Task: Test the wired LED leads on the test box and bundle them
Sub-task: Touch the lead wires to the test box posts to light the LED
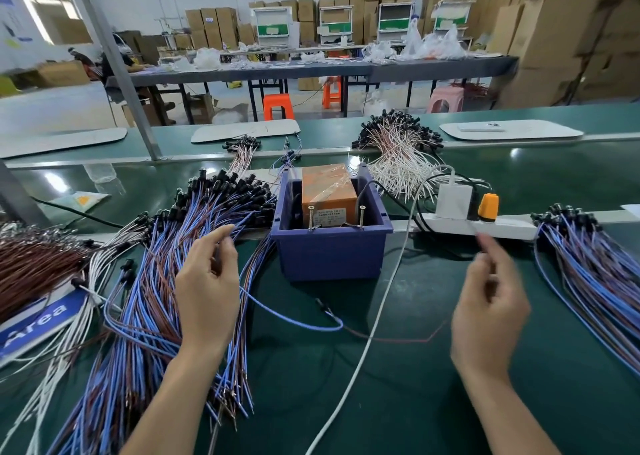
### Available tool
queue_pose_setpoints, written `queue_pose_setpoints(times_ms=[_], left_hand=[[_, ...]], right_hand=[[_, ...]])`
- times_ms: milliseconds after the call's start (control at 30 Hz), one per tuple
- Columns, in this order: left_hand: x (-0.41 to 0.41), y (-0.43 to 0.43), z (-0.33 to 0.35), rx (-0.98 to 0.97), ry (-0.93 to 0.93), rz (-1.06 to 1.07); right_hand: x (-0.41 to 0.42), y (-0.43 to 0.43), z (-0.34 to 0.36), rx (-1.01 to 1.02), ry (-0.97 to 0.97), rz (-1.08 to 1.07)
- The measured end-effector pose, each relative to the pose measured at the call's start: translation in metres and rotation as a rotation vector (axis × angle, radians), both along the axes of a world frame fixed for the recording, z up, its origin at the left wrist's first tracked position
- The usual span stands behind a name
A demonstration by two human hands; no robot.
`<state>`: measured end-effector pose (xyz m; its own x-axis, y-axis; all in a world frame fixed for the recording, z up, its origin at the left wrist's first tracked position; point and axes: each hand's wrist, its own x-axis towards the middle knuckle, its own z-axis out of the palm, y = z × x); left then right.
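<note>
The test box is a blue bin (332, 250) holding an orange taped unit (329, 191), with two upright screws (310, 217) at its front rim. A large pile of blue and brown LED leads (166, 281) spreads out to its left. My left hand (207, 281) reaches into that pile, thumb and forefinger pinching a lead near the black LED heads. My right hand (488, 302) hovers right of the box, blurred, fingers loosely curled and holding nothing. One loose lead (298, 320) lies on the mat between my hands. A second pile of blue leads (595, 274) lies at the right.
A white power strip (485, 227) with a white adapter (453, 201) and an orange plug (488, 207) sits behind my right hand. A white cable (381, 302) crosses the mat. White and brown leads (398, 149) lie behind the box, brown leads (34, 260) far left.
</note>
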<state>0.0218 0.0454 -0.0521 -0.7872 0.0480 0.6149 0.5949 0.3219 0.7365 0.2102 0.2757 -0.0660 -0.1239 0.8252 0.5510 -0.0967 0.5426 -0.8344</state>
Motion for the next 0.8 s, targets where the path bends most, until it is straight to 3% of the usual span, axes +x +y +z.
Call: queue_pose_setpoints(times_ms=[133, 267, 800], left_hand=[[0.003, 0.005, -0.004, -0.077, 0.023, -0.023], [0.009, 0.012, -0.004, -0.137, 0.062, -0.043], [0.021, 0.024, -0.003, -0.163, 0.086, -0.087]], right_hand=[[-0.011, -0.015, -0.007, 0.133, -0.261, 0.176], [-0.018, -0.016, -0.01, 0.167, -0.381, 0.191], [-0.022, -0.016, -0.01, 0.212, -0.409, 0.155]])
